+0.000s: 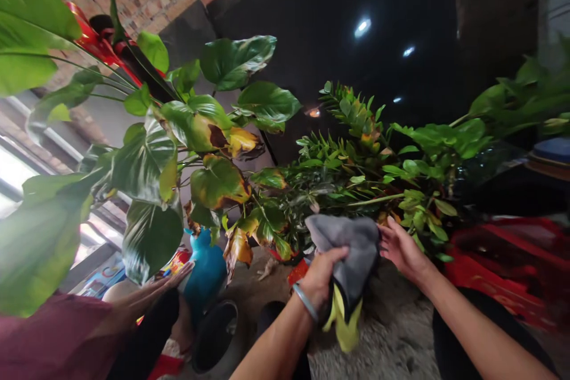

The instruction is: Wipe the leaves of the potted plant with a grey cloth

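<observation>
A grey cloth [345, 240] with a dark edge and a yellow part [345, 320] hanging below it is bunched in my left hand [320, 279]. That wrist wears a pale bangle. My right hand [405, 249] is at the cloth's right edge, thumb raised and fingers stretched apart; whether the fingertips touch the cloth is hard to tell. Just behind the cloth grow leafy green plants [356, 160]. To the left, a tall plant with broad leaves [218, 184] has several yellowed and browned leaf edges.
Another person in a maroon top [57, 332] is at the left, a hand [164, 285] beside a blue bottle-shaped container [205, 270]. A dark round pot [216, 335] stands near it. Red bags [503, 267] lie at the right. A glossy black panel [333, 24] rises behind the plants.
</observation>
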A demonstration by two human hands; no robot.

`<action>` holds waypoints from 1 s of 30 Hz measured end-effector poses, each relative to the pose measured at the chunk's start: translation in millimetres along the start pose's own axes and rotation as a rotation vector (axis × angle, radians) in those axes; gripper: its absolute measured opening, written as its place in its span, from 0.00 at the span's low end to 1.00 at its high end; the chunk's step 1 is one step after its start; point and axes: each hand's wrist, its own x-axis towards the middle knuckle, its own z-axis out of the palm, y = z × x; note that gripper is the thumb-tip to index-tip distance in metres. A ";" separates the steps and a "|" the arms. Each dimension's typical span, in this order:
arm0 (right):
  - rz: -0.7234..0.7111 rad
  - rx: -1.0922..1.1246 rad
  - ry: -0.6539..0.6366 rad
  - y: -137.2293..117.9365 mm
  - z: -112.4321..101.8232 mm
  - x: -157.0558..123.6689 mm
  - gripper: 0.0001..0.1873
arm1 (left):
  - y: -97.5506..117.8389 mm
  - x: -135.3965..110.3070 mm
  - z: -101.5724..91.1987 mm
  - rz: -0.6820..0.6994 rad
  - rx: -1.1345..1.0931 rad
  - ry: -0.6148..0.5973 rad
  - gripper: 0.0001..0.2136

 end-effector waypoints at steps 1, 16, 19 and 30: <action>0.011 0.005 0.008 0.0 -0.6 0.6 0.20 | -8.3 -5.0 -5.1 -0.035 0.040 -0.019 0.12; -0.038 -0.036 0.001 3.1 -5.8 6.4 0.25 | 2.8 4.5 14.4 0.143 0.046 0.034 0.15; -0.007 -0.031 -0.030 1.4 -8.5 7.2 0.29 | -2.0 -16.8 13.0 0.120 0.108 -0.026 0.16; 0.007 -0.032 0.017 -1.9 -13.0 8.1 0.25 | 7.5 8.7 18.2 0.407 0.200 0.109 0.10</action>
